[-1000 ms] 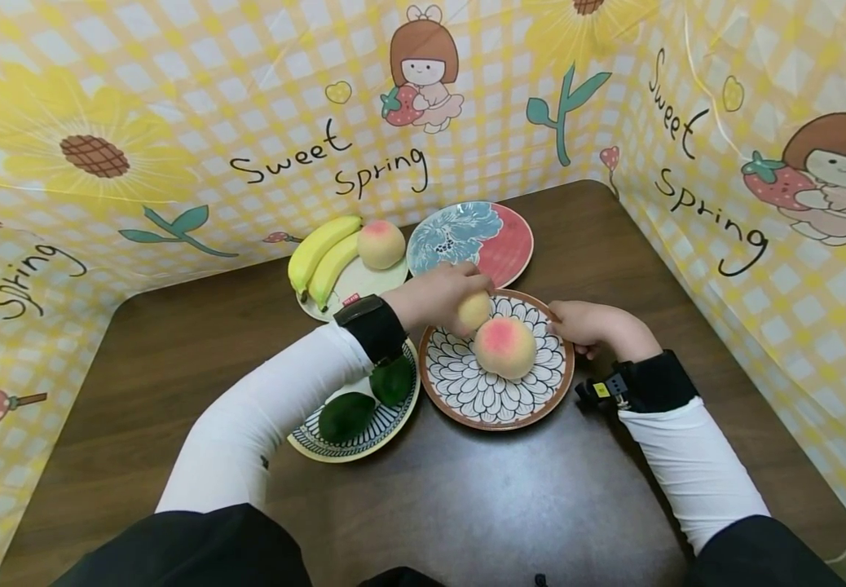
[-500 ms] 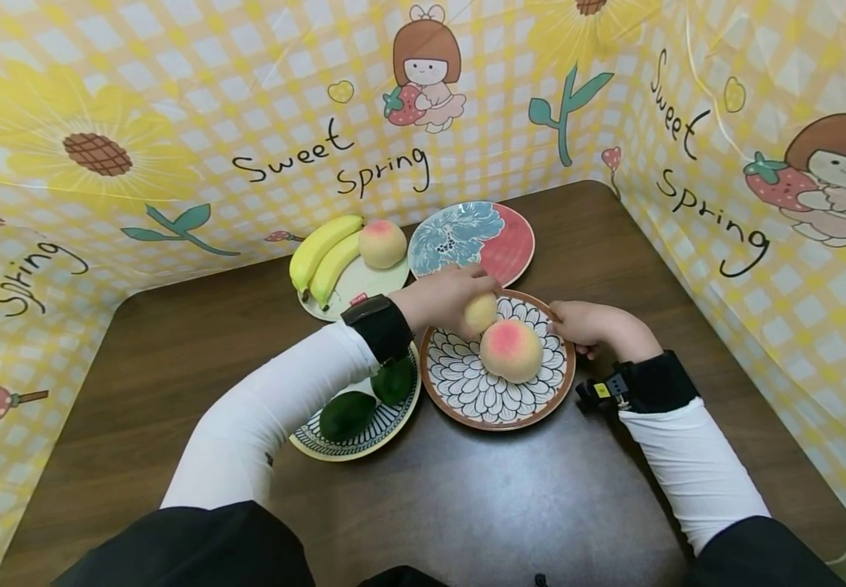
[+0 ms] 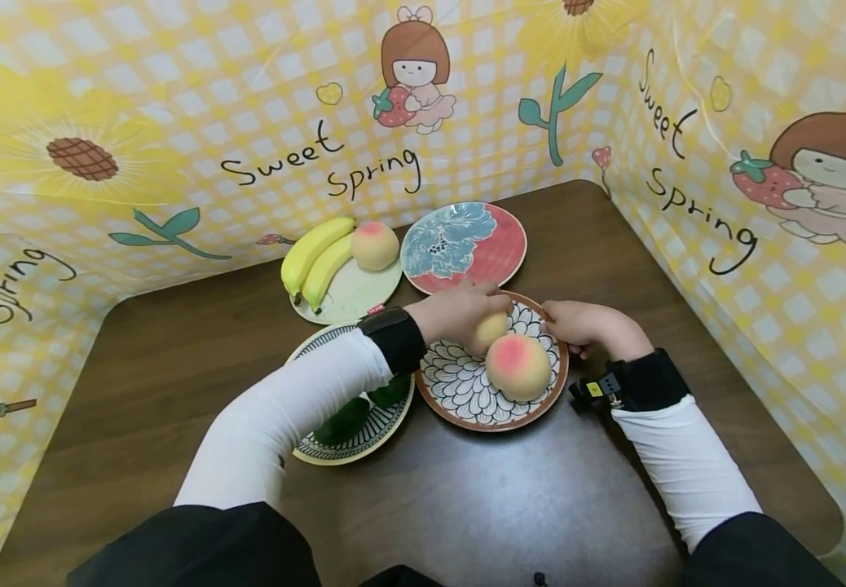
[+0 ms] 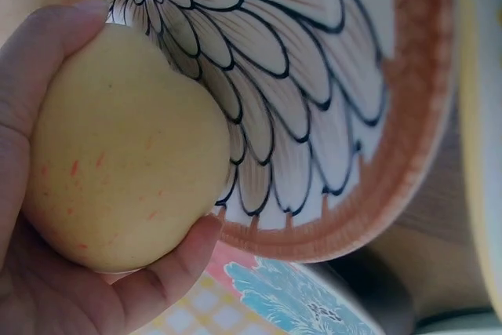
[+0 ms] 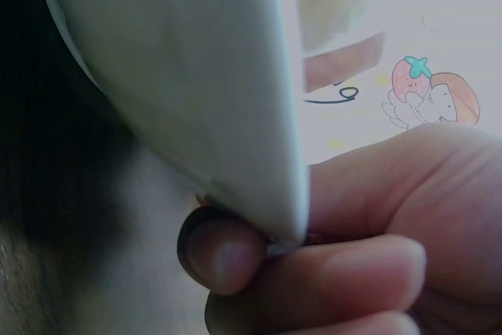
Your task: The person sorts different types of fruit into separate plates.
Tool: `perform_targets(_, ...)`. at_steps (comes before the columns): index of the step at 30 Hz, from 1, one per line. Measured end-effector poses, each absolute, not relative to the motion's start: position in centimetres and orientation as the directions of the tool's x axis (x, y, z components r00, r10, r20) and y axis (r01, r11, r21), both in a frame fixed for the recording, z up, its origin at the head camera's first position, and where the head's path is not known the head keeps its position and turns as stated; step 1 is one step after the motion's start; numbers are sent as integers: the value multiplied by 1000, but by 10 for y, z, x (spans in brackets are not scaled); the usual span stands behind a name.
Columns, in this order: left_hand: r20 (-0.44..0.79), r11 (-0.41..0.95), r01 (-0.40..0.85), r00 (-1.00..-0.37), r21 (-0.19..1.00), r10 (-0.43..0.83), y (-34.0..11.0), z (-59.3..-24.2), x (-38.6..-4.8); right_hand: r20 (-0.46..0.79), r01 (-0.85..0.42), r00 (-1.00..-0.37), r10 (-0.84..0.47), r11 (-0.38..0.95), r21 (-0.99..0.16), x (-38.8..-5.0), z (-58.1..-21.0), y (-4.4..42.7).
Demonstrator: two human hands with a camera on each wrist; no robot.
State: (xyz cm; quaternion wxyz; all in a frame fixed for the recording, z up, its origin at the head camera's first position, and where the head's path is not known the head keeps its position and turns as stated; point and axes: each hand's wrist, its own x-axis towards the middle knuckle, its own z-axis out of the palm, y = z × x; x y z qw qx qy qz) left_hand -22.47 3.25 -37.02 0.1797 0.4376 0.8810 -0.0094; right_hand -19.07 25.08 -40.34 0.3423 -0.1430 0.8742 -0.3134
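Observation:
My left hand (image 3: 464, 313) grips a pale yellow peach (image 4: 129, 147) with faint red flecks, thumb on one side and fingers on the other. It hovers low over or rests on the petal-patterned plate (image 3: 460, 408) with a brown rim; contact is unclear. Right beside it a pink-topped peach (image 3: 518, 367) sits on that plate. At the plate's right edge my right hand (image 3: 577, 324) pinches the rim, and the right wrist view shows the thumb and curled fingers around the plate's pale edge (image 5: 286, 154).
Behind left, a pale green plate (image 3: 353, 302) carries bananas (image 3: 320, 254) and another peach (image 3: 375, 246). A blue and red plate (image 3: 496, 249) lies behind the petal plate. Under my left forearm, a striped plate (image 3: 386, 436) holds avocados (image 3: 342, 422).
My left hand has shifted right and slightly nearer with its peach. The pink-topped peach has moved right and nearer on the plate. My right hand keeps its place at the rim.

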Motion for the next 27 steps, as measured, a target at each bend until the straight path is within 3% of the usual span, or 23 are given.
perform_targets(27, -251, 598, 801, -572, 37, 781, 35, -381, -207, -510, -44, -728, -458, 774, -632, -191, -404, 249)
